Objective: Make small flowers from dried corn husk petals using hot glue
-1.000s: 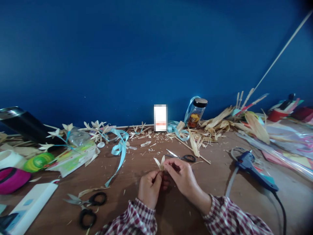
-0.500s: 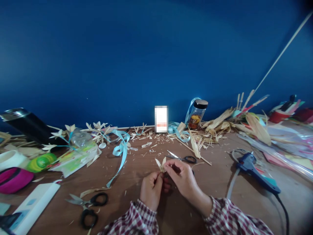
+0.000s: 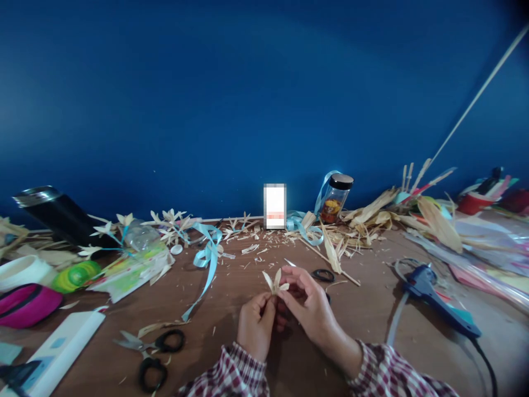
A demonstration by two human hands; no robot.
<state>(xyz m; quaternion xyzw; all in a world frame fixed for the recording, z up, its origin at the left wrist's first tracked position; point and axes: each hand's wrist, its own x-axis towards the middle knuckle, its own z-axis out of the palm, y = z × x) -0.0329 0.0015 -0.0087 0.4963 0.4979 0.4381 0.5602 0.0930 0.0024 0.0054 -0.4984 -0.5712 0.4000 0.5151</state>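
Note:
A small pale corn-husk flower (image 3: pixel 276 283) with a few spread, pointed petals stands upright between my hands. My left hand (image 3: pixel 257 322) is closed, with thumb and forefinger pinching the flower's base. Beside its right-hand petal is my right hand (image 3: pixel 309 309), thumb and fingers apart, the thumb close to that petal. I cannot tell whether the thumb touches it. Just behind the right hand lies a pair of scissors (image 3: pixel 324 274), partly hidden by it. Another pair of black-handled scissors (image 3: pixel 149 348) rests open on the table to the left.
A blue glue gun (image 3: pixel 430 289) lies at right. Along the wall stand a dark-lidded jar (image 3: pixel 333 199) and a bright pixelated rectangle (image 3: pixel 275 205), with blue ribbon (image 3: pixel 209 248) and dry husks (image 3: pixel 374 207). At left are a black flask (image 3: pixel 61 212) and a white power strip (image 3: pixel 66 347).
My right fingers have spread from their pinch at the petals and moved slightly away, so more petals show. My left hand keeps its hold. The whole view has shifted a little.

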